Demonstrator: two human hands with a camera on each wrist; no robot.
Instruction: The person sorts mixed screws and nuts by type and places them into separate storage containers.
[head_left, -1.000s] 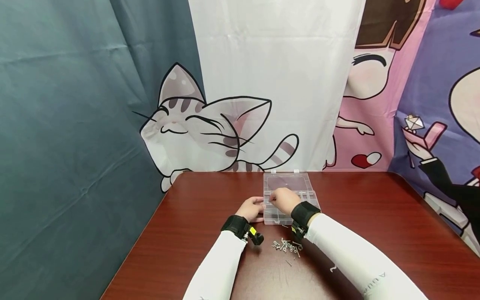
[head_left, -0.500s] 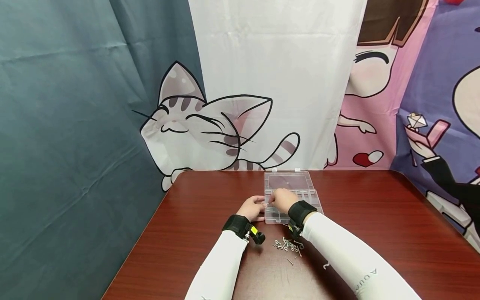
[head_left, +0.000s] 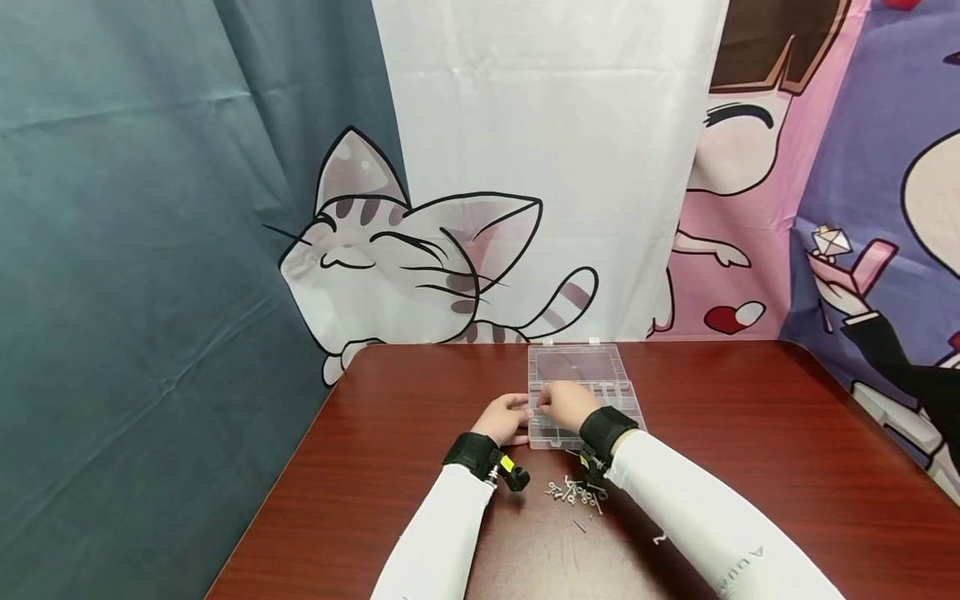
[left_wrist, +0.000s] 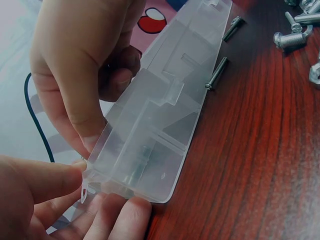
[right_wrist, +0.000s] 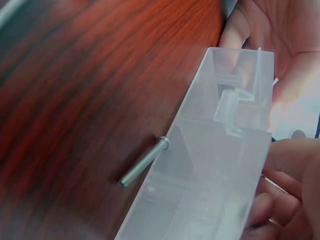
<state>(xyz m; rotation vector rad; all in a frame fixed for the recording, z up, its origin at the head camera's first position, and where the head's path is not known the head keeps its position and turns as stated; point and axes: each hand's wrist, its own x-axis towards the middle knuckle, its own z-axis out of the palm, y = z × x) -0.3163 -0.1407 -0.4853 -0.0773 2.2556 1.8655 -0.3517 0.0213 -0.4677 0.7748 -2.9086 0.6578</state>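
Observation:
A clear plastic compartment box [head_left: 555, 443] stands on the table, its lid [head_left: 576, 362] laid open at the back. My left hand [head_left: 501, 417] holds its left end, fingertips against the end wall and the rim in the left wrist view. The right hand [head_left: 570, 404] reaches over the left compartments with curled fingers, thumb and finger dipping in behind the front wall; I cannot tell what sits between them. Through the cloudy wall a dark, screw-like shape [left_wrist: 137, 165] shows inside. One screw [left_wrist: 217, 73] leans at the front edge, with another screw [left_wrist: 232, 28] further along.
A pile of screws, nuts and washers [head_left: 577, 492] lies on the table in front of the box, under the right forearm's inner side. A single screw [head_left: 580, 526] lies nearer me. Printed curtains [head_left: 480, 208] hang behind the table.
Both hands stay nearly in place at the box; the right wrist shifts only slightly. The box and the pile of hardware have not moved.

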